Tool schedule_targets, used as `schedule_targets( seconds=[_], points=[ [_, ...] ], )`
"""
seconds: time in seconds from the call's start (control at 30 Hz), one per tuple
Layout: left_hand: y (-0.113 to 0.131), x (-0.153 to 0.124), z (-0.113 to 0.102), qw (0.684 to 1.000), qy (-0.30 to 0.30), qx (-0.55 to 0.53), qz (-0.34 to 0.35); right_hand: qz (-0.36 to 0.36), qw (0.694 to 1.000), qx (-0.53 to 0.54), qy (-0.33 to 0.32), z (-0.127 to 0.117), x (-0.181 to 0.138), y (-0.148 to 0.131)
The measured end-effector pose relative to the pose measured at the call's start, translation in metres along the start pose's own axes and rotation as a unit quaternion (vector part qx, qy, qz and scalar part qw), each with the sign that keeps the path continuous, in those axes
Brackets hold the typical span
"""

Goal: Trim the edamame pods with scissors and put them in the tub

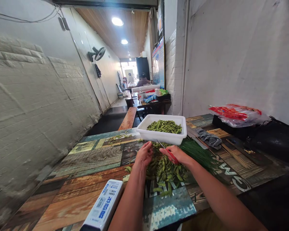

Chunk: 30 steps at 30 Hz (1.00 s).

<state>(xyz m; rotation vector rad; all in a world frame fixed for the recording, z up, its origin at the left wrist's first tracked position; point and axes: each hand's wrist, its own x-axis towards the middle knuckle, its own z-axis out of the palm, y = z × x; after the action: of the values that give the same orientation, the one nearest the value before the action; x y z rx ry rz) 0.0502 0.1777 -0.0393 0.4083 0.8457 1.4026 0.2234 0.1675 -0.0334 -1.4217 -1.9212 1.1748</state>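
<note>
a person snips among green pods (pixel 167 170) heaped on a patterned table (pixel 91 160), below a white tub (pixel 162 138) that holds more of the pods. the right hand (pixel 175 154) is wrapped around the red handles of the scissors (pixel 172 156), blades pointing up and to the left; the left hand (pixel 144 153) has its fingers curled in close to the tips, though whether a pod sits between them cannot be told.

the clearest risk is a nick: the blades lie near the left fingers, and a slip or a glance away could bring them together. loose pods near the table's front edge could be brushed to the floor by a sweeping forearm, and the box (pixel 103 205), just beside the left forearm, could be nudged by an elbow. the knife (pixel 199 140), by the greens (pixel 198 155), could catch a hand reaching right.

the count: two hands, one pair of scissors, one tub, one box, one knife, one bunch of greens, one gray cloth (pixel 210 138) and one red-and-clear bag (pixel 236 113). several skewers (pixel 236 156) lie too close together to number; the pods, heaped and overlapping, are too many to count.
</note>
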Motion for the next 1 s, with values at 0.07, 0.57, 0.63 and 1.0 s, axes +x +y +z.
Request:
schedule_targets(
  seconds=[0.07,0.57,0.63,1.0],
  points=[
    [0.001,0.0,0.002,1.0,0.01,-0.007,-0.008,0.001,1.0,-0.004,-0.006,0.001,0.0,0.001],
    [-0.004,-0.007,0.0,0.985,-0.115,0.123,-0.032,-0.033,0.999,-0.036,0.006,0.004,-0.002,-0.005],
    [0.0,-0.008,0.0,0.986,-0.102,0.125,-0.036,-0.036,0.999,-0.023,0.011,0.004,-0.002,-0.003],
    [0.012,-0.002,-0.006,0.972,0.092,0.19,0.107,-0.021,0.997,-0.051,0.052,-0.002,-0.002,-0.006]
  ],
)
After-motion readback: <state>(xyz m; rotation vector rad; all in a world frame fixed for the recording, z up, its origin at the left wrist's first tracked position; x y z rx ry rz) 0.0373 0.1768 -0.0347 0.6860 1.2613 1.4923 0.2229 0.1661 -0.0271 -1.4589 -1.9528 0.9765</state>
